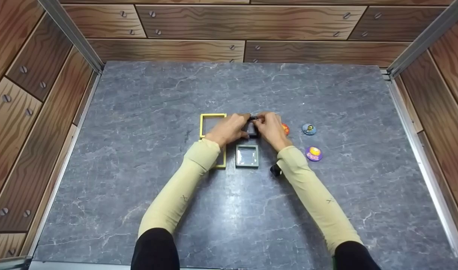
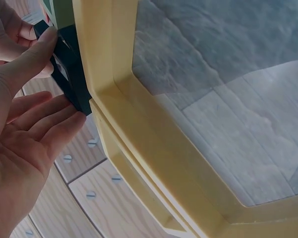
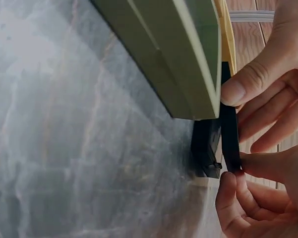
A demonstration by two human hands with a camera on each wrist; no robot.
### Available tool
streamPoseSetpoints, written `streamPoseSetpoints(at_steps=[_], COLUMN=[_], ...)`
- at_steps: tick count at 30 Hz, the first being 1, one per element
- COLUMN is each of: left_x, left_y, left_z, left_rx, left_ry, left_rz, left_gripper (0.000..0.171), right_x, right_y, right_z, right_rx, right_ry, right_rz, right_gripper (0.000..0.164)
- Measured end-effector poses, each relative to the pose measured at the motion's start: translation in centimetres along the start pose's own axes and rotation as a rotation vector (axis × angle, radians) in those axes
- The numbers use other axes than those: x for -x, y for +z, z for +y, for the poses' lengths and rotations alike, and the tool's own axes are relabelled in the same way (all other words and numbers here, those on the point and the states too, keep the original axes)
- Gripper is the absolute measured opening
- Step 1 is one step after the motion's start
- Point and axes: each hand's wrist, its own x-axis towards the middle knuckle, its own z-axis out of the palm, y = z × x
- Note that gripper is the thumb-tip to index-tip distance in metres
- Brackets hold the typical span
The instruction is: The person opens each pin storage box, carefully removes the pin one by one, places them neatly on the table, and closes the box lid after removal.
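Note:
Both hands hold a small square black frame near the middle of the table. My left hand grips its left side, with the thumb on the near face and the fingers on the far side. At its far right corner my right hand pinches the edge between thumb and fingertips. In the right wrist view two black parts stand slightly apart at that corner. A grey-green frame with a clear pane lies just nearer the person.
Two yellow frames, an upper one and a lower one, lie by the left hand. Right of the right hand are orange, blue and purple round badges. A small black object sits beside the right sleeve.

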Motion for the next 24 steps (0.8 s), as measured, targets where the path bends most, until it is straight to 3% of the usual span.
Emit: streamPoseSetpoints(at_steps=[24], left_x=[-0.11], left_y=[0.21], left_z=[0.25], left_rx=[-0.042], left_ry=[0.013], left_rz=[0.004], left_gripper=[0.039], right_x=[0.22], right_y=[0.68], right_z=[0.26], right_rx=[0.043], right_ry=[-0.007], right_rz=[-0.014], right_gripper=[0.018])
